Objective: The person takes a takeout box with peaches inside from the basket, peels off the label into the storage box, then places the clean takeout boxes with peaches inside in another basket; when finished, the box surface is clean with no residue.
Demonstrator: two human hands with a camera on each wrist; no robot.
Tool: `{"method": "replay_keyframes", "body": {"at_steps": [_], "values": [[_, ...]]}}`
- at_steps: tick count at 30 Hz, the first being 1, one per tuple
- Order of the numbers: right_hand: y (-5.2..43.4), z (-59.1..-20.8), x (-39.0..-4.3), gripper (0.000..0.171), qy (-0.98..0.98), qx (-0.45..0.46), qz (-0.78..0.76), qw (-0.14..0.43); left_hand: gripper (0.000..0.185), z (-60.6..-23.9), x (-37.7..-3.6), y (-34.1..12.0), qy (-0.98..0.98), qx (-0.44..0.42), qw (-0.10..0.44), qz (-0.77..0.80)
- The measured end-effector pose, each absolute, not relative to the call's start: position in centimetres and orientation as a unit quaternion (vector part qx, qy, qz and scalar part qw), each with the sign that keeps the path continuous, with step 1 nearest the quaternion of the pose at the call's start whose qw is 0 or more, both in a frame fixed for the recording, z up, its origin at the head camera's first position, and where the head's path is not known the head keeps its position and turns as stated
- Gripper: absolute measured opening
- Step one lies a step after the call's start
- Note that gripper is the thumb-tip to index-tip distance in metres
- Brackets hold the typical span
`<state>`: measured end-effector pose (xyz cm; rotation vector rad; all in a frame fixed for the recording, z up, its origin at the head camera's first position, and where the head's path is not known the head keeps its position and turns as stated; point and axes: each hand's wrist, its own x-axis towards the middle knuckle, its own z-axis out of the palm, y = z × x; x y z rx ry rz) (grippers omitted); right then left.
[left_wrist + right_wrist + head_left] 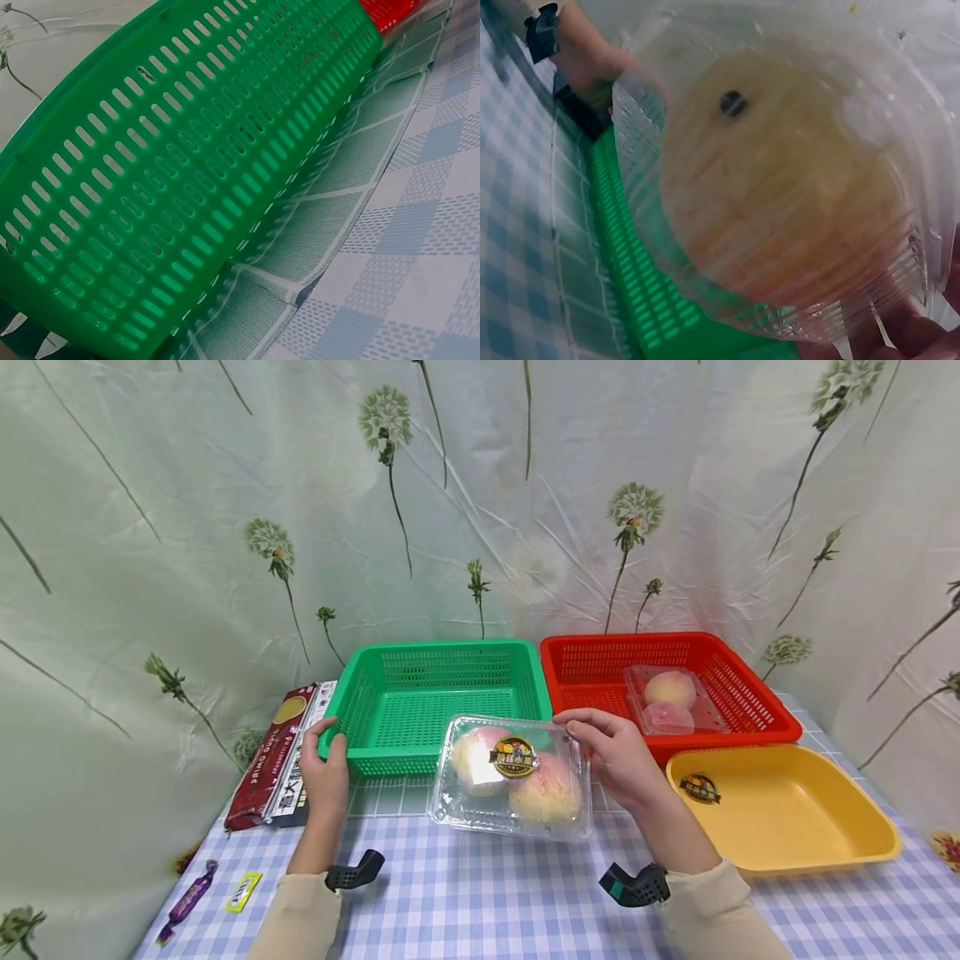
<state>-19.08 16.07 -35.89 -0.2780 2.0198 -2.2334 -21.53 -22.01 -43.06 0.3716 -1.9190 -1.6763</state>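
My right hand (617, 753) grips the right edge of a clear plastic fruit box (457, 806), thumb on its lid. Inside the box lie two pink-and-yellow peaches (546, 792), under a lid bearing a round black-and-gold sticker (513, 757). The box is tilted and overlaps the front rim of a green plastic basket (405, 758) in the head view. At that basket's front left corner, my left hand (326, 777) pinches the rim between thumb and fingers. The right wrist view shows one peach (780, 187) large through the plastic.
To the right stands a red basket (750, 693) holding another peach box (633, 681). In front of it sits a yellow tray (795, 802) with a round sticker (700, 787). Left are a dark red package (273, 752), a purple-wrapped candy (187, 902) and a small yellow packet (243, 892).
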Motion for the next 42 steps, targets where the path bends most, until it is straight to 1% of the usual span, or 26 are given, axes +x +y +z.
{"method": "replay_keyframes", "body": {"at_steps": [11, 19, 23, 26, 31, 34, 38, 42], "values": [[18.7, -38.0, -19.0, 0.021, 0.659, -0.177, -0.726, 0.088, 0.038, -42.8, -21.5, -21.7, -0.723, 0.15, 0.288, -0.61], [19.8, -39.3, -19.3, 0.021, 0.685, -0.193, -0.696, 0.097, 0.038, -42.4, -21.4, -21.7, -0.737, 0.169, 0.286, -0.588], [20.3, -40.0, -19.5, 0.021, 0.693, -0.207, -0.682, 0.106, 0.038, -42.1, -21.3, -21.5, -0.748, 0.17, 0.3, -0.568], [20.3, -40.4, -19.6, 0.02, 0.698, -0.214, -0.674, 0.112, 0.037, -41.7, -21.2, -21.5, -0.76, 0.164, 0.326, -0.538], [20.5, -41.2, -20.0, 0.024, 0.706, -0.199, -0.671, 0.106, 0.031, -40.8, -21.1, -21.2, -0.78, 0.128, 0.384, -0.477], [20.7, -41.7, -20.2, 0.029, 0.721, -0.179, -0.663, 0.092, 0.028, -40.0, -20.7, -20.4, -0.788, 0.091, 0.406, -0.454], [20.9, -42.3, -20.5, 0.033, 0.742, -0.16, -0.645, 0.088, 0.027, -38.8, -20.0, -19.1, -0.795, 0.049, 0.416, -0.439], [21.0, -42.6, -20.7, 0.034, 0.753, -0.162, -0.631, 0.091, 0.025, -37.7, -19.1, -17.7, -0.796, 0.019, 0.417, -0.438]]}}
